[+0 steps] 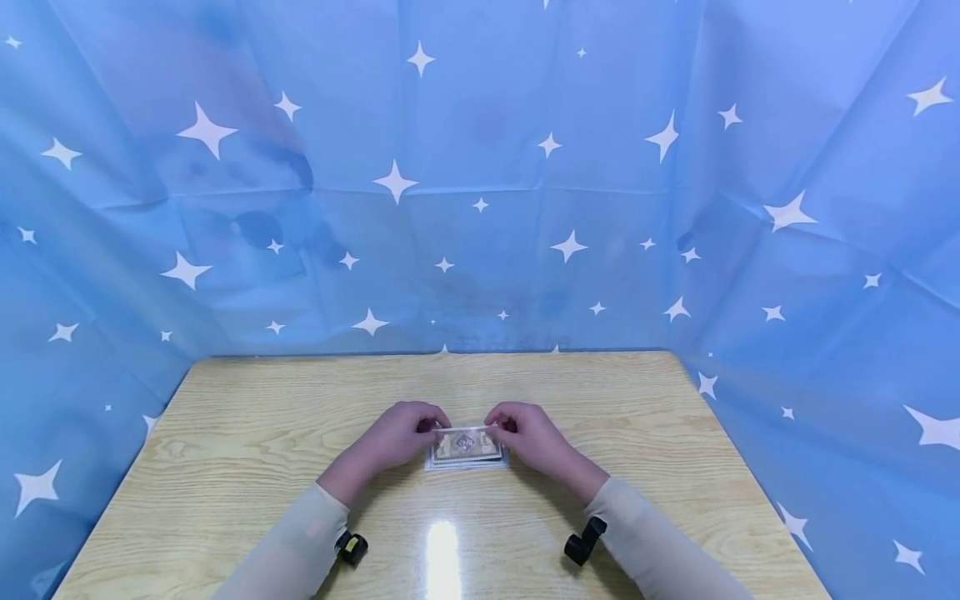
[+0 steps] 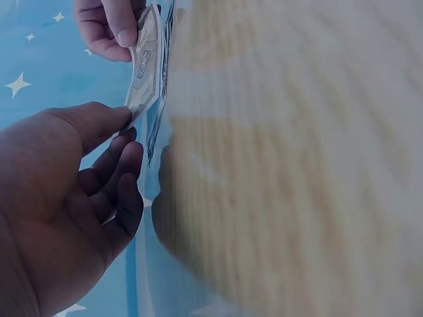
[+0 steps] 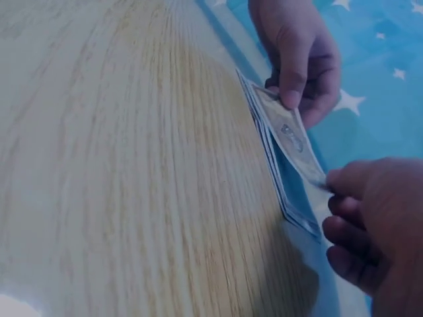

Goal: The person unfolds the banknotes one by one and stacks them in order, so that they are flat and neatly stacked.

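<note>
A paper banknote with a printed emblem in its middle is stretched between both hands. My left hand pinches its left end between thumb and fingers, and my right hand pinches the right end the same way. Below it lies a small stack of similar notes, flat on the table. In the right wrist view the held banknote slants up from the stack, a gap showing beneath. The left wrist view shows the far edge of the banknote raised and slightly bowed.
The wood-grain table extends around the hands, with a bright light reflection near its front. A blue curtain with white stars rises behind and at both sides. Black wrist cameras are strapped over the light sleeves.
</note>
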`<state>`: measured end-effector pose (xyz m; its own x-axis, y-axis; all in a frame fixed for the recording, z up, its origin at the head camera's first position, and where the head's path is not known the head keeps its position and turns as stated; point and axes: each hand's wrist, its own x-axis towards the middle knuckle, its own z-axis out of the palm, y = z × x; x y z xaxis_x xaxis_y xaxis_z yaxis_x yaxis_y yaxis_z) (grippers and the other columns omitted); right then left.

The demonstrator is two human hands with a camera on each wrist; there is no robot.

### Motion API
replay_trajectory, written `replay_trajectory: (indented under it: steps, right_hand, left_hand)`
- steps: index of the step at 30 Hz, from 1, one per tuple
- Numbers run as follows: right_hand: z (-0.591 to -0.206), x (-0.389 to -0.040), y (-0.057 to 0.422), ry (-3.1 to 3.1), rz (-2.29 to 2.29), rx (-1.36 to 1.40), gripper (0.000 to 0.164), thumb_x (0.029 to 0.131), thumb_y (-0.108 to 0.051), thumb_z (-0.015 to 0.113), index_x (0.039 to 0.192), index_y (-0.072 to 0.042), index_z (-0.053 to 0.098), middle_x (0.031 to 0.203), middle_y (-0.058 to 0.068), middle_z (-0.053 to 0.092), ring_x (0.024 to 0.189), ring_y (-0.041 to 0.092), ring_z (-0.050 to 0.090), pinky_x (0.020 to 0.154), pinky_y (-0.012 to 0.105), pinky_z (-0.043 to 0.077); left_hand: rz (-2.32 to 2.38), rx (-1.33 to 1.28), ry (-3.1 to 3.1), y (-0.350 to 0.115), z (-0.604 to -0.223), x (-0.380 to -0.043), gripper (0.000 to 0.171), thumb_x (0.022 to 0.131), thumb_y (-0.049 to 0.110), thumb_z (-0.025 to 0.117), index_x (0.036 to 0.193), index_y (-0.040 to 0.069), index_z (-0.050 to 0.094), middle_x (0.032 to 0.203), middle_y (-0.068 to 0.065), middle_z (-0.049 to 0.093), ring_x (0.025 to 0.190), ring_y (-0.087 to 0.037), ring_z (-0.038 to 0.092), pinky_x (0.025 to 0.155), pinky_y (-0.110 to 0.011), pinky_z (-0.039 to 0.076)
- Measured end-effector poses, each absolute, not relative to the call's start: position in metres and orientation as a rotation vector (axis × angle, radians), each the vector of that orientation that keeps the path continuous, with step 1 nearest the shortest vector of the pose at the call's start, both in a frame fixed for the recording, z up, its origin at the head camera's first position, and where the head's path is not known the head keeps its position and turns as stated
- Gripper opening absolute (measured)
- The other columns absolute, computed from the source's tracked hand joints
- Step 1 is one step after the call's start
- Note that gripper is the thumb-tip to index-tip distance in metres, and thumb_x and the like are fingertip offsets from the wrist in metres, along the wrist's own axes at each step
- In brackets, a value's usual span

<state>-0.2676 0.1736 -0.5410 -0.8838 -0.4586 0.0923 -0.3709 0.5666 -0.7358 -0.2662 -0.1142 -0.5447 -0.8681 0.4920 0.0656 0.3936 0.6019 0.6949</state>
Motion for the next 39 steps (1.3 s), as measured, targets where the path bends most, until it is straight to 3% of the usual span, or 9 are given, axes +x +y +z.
replay_trajectory:
  steps: [8, 12, 17, 27, 39]
  right_hand:
    - [-0.546, -0.269, 0.174, 2.761, -1.075, -0.784, 0.008, 0.102, -0.011, 0.081, 0.105, -0.019, 0.079, 0.085, -0.012, 0.064, 0.075, 0.007, 0.058, 0.07, 0.029, 0.053]
    - [-0.548, -0.269, 0.175, 2.775, -1.033, -0.797, 0.002, 0.104, -0.015, 0.08, 0.105, -0.015, 0.079, 0.085, -0.012, 0.063, 0.074, 0.007, 0.056, 0.069, 0.029, 0.053]
    - [-0.549, -0.269, 0.175, 2.793, -0.984, -0.818, 0.007, 0.105, -0.02, 0.079, 0.105, -0.013, 0.079, 0.087, -0.012, 0.063, 0.076, 0.006, 0.057, 0.07, 0.029, 0.053]
    - [-0.55, -0.268, 0.174, 2.828, -0.911, -0.83, 0.006, 0.104, -0.016, 0.08, 0.102, -0.021, 0.078, 0.089, -0.012, 0.061, 0.077, 0.006, 0.056, 0.071, 0.03, 0.052]
    - [-0.548, -0.267, 0.18, 2.75, -1.211, -0.736, 0.005, 0.102, -0.015, 0.081, 0.107, -0.013, 0.08, 0.093, -0.01, 0.068, 0.083, 0.008, 0.063, 0.074, 0.029, 0.057]
  left_hand:
    - [1.03, 0.78, 2.688, -0.112, -0.546, -0.27, 0.012, 0.105, 0.013, 0.075, 0.114, 0.018, 0.081, 0.092, 0.012, 0.068, 0.084, -0.009, 0.061, 0.079, -0.037, 0.053]
    - [1.017, 0.785, 2.685, -0.111, -0.545, -0.27, 0.01, 0.104, 0.013, 0.076, 0.112, 0.018, 0.081, 0.091, 0.012, 0.067, 0.083, -0.008, 0.06, 0.079, -0.036, 0.053]
    - [0.99, 0.79, 2.697, -0.11, -0.543, -0.269, 0.01, 0.102, 0.012, 0.078, 0.109, 0.017, 0.081, 0.09, 0.012, 0.065, 0.082, -0.008, 0.059, 0.077, -0.035, 0.052]
    - [0.98, 0.811, 2.718, -0.11, -0.545, -0.268, 0.01, 0.1, 0.008, 0.081, 0.108, 0.015, 0.079, 0.094, 0.009, 0.064, 0.088, -0.01, 0.061, 0.082, -0.037, 0.056]
    - [1.128, 0.74, 2.669, -0.117, -0.545, -0.268, 0.012, 0.101, 0.012, 0.079, 0.113, 0.013, 0.078, 0.099, 0.009, 0.068, 0.092, -0.01, 0.064, 0.086, -0.036, 0.058]
